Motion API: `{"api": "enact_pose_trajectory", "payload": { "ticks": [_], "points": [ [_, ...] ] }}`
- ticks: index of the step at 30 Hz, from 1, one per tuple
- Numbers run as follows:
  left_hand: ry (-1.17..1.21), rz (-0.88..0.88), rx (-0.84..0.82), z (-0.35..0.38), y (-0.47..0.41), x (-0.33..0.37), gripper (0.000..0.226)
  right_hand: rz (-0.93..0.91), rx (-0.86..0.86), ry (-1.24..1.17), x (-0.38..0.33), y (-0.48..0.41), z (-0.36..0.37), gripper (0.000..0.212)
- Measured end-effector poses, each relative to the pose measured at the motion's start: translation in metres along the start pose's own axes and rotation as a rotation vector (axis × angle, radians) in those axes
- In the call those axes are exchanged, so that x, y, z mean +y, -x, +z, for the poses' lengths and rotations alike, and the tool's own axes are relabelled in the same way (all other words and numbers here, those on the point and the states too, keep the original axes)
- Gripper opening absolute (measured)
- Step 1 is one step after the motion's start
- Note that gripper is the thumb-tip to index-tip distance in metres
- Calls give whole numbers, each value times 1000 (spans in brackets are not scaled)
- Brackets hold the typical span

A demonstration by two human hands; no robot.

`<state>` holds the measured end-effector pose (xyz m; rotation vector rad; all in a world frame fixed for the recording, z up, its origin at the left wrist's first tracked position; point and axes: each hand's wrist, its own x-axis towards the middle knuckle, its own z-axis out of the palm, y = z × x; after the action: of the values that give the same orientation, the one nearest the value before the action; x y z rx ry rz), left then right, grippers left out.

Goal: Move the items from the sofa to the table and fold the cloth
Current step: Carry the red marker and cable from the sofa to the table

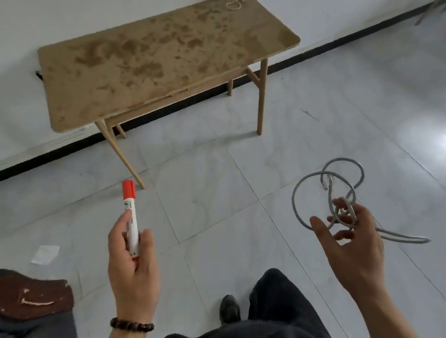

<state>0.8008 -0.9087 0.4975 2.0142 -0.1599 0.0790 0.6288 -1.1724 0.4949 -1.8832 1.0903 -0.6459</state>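
Note:
My left hand (131, 262) grips a white marker with a red cap (130, 213), held upright over the floor. My right hand (351, 241) holds a tangled grey cable (327, 186) hooked over its curled fingers, loops hanging above and to the right of the hand. The wooden table (152, 64) with a stained top stands ahead against the white wall. The dark sofa arm (25, 310) shows at the lower left edge. No cloth is in view.
A thin looped cord (234, 0) lies on the table's far right corner. A scrap of white paper (45, 254) lies on the grey tiled floor at the left. My dark trousers and a shoe (230, 308) show at the bottom.

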Motion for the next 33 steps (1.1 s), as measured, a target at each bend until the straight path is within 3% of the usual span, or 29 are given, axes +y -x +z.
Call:
{"api": "enact_pose_trajectory", "payload": {
  "ticks": [9,17,21,26,33],
  "points": [
    [-73,-9,-71,167,-180,28,33,52,-25,-63,12,-231,90,46],
    [-35,24,65,259,-344,102,35,-111,-151,-59,-76,-463,159,44],
    [-31,-43,126,294,-408,94,32,-155,-208,-24,-96,-543,203,50],
    [18,-162,91,365,-508,58,33,-125,-238,83,-95,-637,281,47],
    [63,-123,-33,452,-693,80,33,-136,-243,202,-151,-774,359,47]
  ]
}}
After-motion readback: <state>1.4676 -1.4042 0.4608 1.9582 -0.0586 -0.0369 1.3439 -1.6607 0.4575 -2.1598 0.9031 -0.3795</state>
